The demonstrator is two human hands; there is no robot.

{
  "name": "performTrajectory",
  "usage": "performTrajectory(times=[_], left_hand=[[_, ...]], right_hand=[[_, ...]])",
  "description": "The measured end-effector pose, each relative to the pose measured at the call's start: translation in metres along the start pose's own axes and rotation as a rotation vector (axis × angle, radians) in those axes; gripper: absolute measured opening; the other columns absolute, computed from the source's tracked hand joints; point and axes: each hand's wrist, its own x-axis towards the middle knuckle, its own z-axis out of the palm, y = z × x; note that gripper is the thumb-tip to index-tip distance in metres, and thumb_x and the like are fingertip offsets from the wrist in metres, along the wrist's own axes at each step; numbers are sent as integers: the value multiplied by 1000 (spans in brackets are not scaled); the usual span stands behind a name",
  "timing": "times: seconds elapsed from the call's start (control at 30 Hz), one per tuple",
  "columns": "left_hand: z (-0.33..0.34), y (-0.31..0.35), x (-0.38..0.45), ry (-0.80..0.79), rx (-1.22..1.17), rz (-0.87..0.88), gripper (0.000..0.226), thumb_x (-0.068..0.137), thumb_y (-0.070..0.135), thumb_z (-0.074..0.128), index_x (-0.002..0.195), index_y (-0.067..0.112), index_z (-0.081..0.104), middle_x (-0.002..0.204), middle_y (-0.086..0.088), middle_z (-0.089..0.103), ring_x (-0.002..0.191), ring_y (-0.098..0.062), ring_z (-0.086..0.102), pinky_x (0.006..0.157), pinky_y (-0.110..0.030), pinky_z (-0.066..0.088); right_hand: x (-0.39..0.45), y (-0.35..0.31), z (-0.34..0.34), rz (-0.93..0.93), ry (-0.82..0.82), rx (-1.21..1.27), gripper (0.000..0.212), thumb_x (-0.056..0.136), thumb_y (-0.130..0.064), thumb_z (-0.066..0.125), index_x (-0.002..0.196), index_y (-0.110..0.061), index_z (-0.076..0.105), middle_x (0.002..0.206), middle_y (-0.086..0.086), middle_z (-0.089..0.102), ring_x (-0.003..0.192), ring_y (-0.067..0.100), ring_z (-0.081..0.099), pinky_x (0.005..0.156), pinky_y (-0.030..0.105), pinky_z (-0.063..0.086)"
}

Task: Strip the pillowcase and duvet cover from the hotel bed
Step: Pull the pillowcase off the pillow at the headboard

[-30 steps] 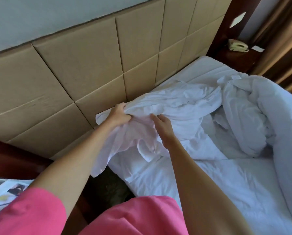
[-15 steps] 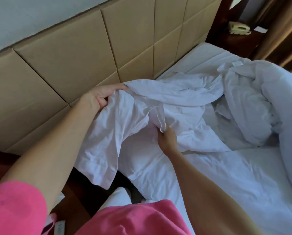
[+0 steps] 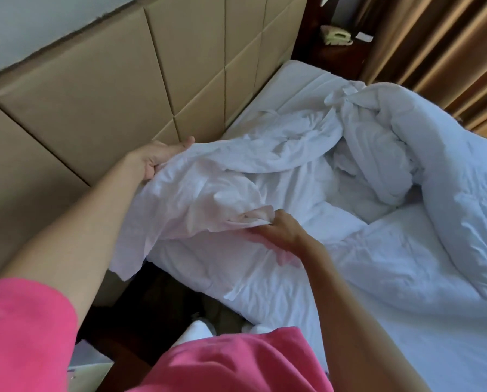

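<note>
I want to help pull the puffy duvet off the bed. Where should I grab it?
Probably the duvet's thick rolled edge near the curtain, reaching from the foot side. It bunches into a fat fold there, easy to grip. Both hands are busy with the white cloth.

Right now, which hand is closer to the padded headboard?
Left. The left hand grips the white cloth right beside the headboard; the right hand grips the cloth's edge farther out over the mattress.

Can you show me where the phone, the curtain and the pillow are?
phone (image 3: 336, 36): head view, on its pale handset.
curtain (image 3: 434, 46): head view, on a brown fold.
pillow (image 3: 236, 267): head view, on its bare white front, below the hands.
</note>
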Motion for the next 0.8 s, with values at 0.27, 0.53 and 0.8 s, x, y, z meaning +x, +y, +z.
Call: performTrajectory(times=[0.27,0.53,0.8], left_hand=[[-46,11,40,431,238,351,25,83,26,77,67,19,58,62,1,59,64,-17,53,60,-25,42],[-55,-12,61,289,502,288,33,91,38,67,87,6,63,87,-21,65,63,-23,66,60,-33,50],[-59,-17,53,-36,1003,67,70,85,67,56,100,-1,61,97,-19,64,81,-32,62,68,-33,45]], right_hand=[[1,-54,83,27,-441,-144,52,62,-61,69,105,-33,66,100,-5,71,93,16,67,92,40,53],[28,-64,109,134,-257,-372,64,77,-59,69,118,-11,60,105,5,65,97,25,63,85,36,50],[40,-52,92,129,-363,-441,45,86,-46,65,119,-16,60,113,4,66,104,25,63,92,38,50]])
